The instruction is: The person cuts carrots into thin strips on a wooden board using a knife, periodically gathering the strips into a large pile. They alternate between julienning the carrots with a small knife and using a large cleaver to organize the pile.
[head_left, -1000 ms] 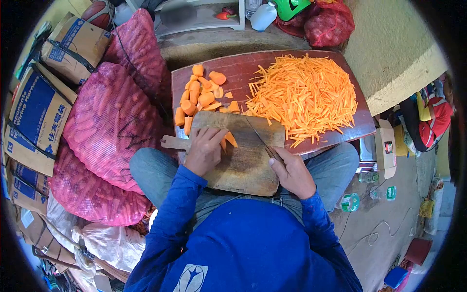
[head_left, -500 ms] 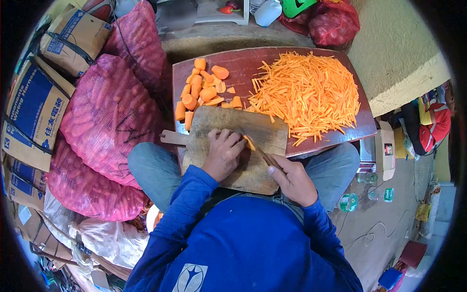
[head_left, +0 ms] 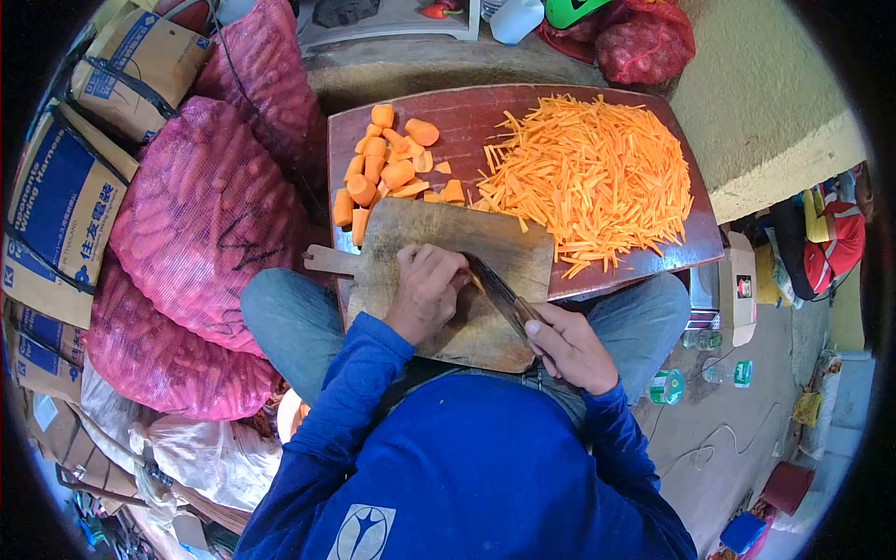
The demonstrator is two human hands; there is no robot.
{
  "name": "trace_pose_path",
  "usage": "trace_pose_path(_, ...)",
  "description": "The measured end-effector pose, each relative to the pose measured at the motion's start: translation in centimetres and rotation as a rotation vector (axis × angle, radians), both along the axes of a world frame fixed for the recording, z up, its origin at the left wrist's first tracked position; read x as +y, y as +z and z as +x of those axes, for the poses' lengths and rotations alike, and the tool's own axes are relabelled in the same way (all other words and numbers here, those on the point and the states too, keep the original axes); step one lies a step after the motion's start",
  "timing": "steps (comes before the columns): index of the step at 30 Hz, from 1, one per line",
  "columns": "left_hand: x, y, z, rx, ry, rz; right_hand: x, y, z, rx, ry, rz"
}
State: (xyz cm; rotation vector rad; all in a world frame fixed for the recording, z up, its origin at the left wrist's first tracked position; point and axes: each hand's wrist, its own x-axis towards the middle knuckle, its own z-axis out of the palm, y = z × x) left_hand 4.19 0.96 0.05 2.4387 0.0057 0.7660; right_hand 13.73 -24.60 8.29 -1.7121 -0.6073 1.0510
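Observation:
A wooden cutting board (head_left: 392, 229) lies across my lap, against the edge of the red table. My left hand (head_left: 427, 291) rests on it, fingers curled and pressed down at a piece of carrot that they mostly hide; a thin orange edge shows beside the blade. In my right hand (head_left: 576, 350) is the handle of a knife (head_left: 497, 296). Its dark blade slants up to the left, its tip close to my left fingertips. Just beyond the board are peeled carrot chunks (head_left: 397, 175) at the left and a big heap of carrot sticks (head_left: 597, 182) at the right.
The red table (head_left: 457, 107) stands in front of me. Pink mesh sacks (head_left: 210, 215) of carrots and cardboard boxes (head_left: 70, 205) crowd my left side. A concrete ledge (head_left: 775, 149) rises at the right, with plastic bottles (head_left: 666, 385) on the floor below it.
My right hand has shifted slightly right and down, and the knife blade has turned so its side shows more. My left fingers have drawn closer together, and less of the carrot piece is visible.

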Motion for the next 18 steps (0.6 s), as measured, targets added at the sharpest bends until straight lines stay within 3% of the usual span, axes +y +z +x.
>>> trace_pose_path(2,-0.2,-0.4,0.3,-0.024,0.004,0.051,-0.2,-0.4,-0.3,0.084,-0.036,0.012)
trace_pose_path(4,-0.3,-0.7,0.4,-0.046,0.007,0.101,-0.2,-1.3,-0.6,-0.207,-0.076,0.054)
trace_pose_path(10,-0.3,-0.2,0.3,0.028,-0.047,0.171,0.4,-0.7,-1.0,-0.39,-0.017,0.084)
trace_pose_path(18,-0.2,0.4,0.0,0.07,-0.101,0.252,0.6,1.6,-1.9,-0.425,0.081,-0.018)
